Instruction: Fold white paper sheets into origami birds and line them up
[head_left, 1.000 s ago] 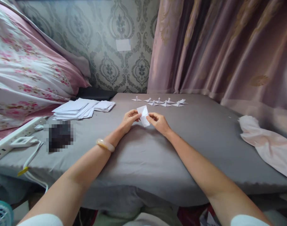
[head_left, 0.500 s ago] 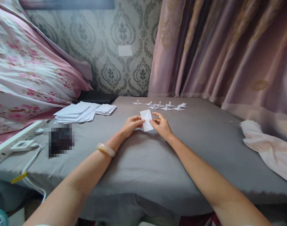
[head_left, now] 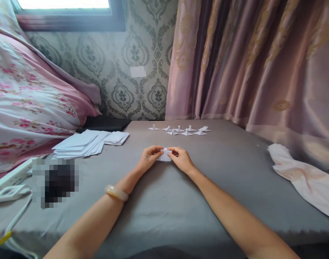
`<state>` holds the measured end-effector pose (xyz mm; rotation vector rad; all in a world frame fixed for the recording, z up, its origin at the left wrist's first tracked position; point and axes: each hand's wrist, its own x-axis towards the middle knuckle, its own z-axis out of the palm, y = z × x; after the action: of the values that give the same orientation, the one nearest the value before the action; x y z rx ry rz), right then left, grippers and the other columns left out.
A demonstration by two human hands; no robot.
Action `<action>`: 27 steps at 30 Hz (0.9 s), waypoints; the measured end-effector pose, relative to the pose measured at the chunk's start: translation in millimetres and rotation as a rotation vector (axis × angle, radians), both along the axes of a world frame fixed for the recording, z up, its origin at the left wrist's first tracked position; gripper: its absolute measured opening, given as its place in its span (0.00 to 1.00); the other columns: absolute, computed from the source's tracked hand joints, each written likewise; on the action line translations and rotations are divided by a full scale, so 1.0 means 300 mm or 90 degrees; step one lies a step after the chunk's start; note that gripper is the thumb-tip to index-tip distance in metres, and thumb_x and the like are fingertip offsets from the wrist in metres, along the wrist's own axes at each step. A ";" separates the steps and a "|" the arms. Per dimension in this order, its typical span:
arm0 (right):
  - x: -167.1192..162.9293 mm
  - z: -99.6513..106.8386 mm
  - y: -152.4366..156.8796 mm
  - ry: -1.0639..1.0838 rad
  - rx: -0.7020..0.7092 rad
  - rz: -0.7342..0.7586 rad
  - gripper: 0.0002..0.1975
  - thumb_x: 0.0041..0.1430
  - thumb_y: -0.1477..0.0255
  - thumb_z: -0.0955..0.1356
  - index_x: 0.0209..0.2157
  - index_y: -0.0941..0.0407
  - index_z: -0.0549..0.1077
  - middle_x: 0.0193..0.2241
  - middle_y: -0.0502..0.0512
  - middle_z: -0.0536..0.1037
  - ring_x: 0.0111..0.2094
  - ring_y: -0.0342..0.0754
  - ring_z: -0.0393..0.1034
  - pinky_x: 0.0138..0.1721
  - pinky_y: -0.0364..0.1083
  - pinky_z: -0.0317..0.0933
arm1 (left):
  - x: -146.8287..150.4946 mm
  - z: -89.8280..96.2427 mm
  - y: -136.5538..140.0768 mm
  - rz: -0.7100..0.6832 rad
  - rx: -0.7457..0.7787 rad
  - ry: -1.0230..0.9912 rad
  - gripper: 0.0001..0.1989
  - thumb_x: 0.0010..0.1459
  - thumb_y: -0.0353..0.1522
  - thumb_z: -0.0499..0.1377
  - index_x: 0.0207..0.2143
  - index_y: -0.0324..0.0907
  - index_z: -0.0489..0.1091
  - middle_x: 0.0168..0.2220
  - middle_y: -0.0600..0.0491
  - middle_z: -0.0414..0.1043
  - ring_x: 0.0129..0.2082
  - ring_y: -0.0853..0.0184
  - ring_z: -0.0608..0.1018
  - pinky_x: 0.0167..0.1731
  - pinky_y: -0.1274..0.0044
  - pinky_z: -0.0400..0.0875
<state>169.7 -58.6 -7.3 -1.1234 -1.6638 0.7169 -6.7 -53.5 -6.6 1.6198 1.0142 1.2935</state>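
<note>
Between my two hands is a small piece of white paper, its top edge partly covered by fingers. My left hand pinches its left side, thumb toward me. On the opposite side, my right hand grips it between thumb and fingertips. Both hands hover low over, or rest on, the grey cloth; which one I cannot tell. Beyond them stand several folded white paper figures with pointed, spread sides. A bangle circles my left wrist.
Stacks of white paper lie at the left on the grey cloth. Nearer are a pixelated dark object and a white power strip with a cable. Pale pink fabric lies at right, below the curtain.
The paper has gone from upright and tilted to a lower, wider shape, and my fingers have moved to its upper edge. The camera view has tilted up slightly.
</note>
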 end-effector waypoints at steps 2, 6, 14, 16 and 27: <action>-0.002 0.000 -0.001 -0.005 0.011 -0.016 0.10 0.50 0.70 0.68 0.35 0.55 0.79 0.31 0.52 0.73 0.29 0.43 0.67 0.38 0.46 0.64 | 0.001 0.008 -0.004 0.028 0.021 0.016 0.14 0.47 0.40 0.66 0.32 0.39 0.77 0.26 0.53 0.72 0.27 0.70 0.70 0.29 0.78 0.64; -0.007 -0.007 -0.004 -0.008 0.049 -0.057 0.08 0.51 0.70 0.68 0.32 0.53 0.80 0.37 0.56 0.74 0.37 0.47 0.69 0.39 0.46 0.63 | 0.004 0.037 -0.024 0.076 0.038 0.037 0.10 0.44 0.38 0.68 0.27 0.41 0.77 0.36 0.50 0.73 0.37 0.66 0.73 0.36 0.77 0.65; 0.001 0.030 -0.024 0.268 -0.227 0.062 0.19 0.50 0.63 0.71 0.43 0.56 0.73 0.26 0.50 0.76 0.27 0.45 0.69 0.31 0.45 0.63 | 0.035 0.036 -0.034 -0.005 -0.291 -0.206 0.20 0.42 0.40 0.70 0.37 0.39 0.72 0.26 0.55 0.73 0.25 0.72 0.72 0.27 0.81 0.65; 0.003 0.048 -0.030 0.293 -0.266 0.082 0.21 0.51 0.60 0.70 0.44 0.57 0.72 0.24 0.49 0.75 0.26 0.44 0.68 0.30 0.44 0.62 | 0.038 0.032 -0.021 0.007 -0.334 -0.242 0.22 0.41 0.39 0.70 0.38 0.39 0.72 0.26 0.55 0.74 0.25 0.72 0.73 0.27 0.81 0.66; 0.058 0.021 0.027 0.438 -0.381 -0.016 0.23 0.41 0.62 0.76 0.40 0.57 0.74 0.31 0.53 0.78 0.26 0.42 0.68 0.28 0.42 0.60 | 0.106 0.081 0.057 -0.051 -0.302 -0.191 0.23 0.49 0.38 0.65 0.47 0.41 0.70 0.44 0.47 0.74 0.40 0.66 0.76 0.38 0.77 0.69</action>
<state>187.3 -50.6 -1.0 -1.1076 -0.8643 1.4522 25.2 -36.5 17.6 1.0615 0.9670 1.0968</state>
